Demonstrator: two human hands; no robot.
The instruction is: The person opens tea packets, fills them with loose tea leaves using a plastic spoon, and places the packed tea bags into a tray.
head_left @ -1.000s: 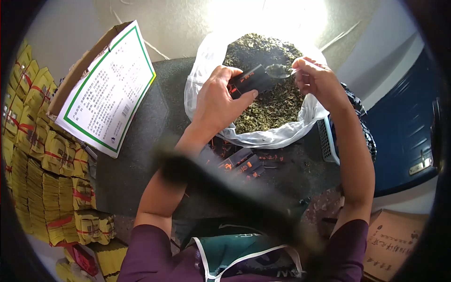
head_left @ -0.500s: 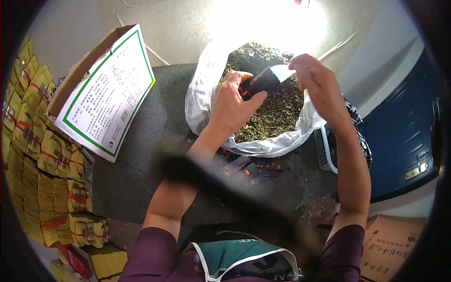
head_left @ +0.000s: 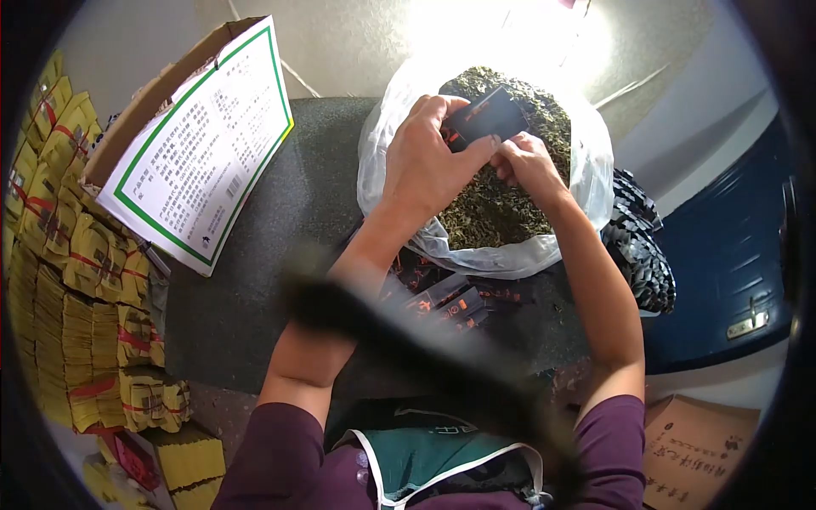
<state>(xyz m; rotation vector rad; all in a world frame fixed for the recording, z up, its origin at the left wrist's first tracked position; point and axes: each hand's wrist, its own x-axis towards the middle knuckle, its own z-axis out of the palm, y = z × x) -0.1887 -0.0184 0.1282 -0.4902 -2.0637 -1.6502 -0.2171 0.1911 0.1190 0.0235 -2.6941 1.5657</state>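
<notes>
My left hand (head_left: pixel 429 157) is closed around a small black packet (head_left: pixel 497 113) with orange print, thumb along its near side. The packet is tilted above a clear plastic bag (head_left: pixel 378 161) full of dry, dark green leaves (head_left: pixel 501 217) that look like tea. At the packet's lower right edge, my right hand (head_left: pixel 529 163) has its fingers bent and pinched against it. The exact fingertip contact is partly hidden. Several more black packets (head_left: pixel 446 293) with orange print lie on the dark table just below the bag.
A cardboard box (head_left: pixel 157 106) with a white, green-bordered printed sheet (head_left: pixel 200 157) stands at left. Stacked yellow packets (head_left: pixel 64 331) tied with red bands fill the far left. Black-and-white packets (head_left: pixel 642 255) are piled right of the bag. A blurred dark strap (head_left: pixel 408 340) crosses the lower view.
My right hand has come down and left from above the packet to its lower edge. The white piece at the packet's end no longer shows. The packet is turned flatter towards the camera.
</notes>
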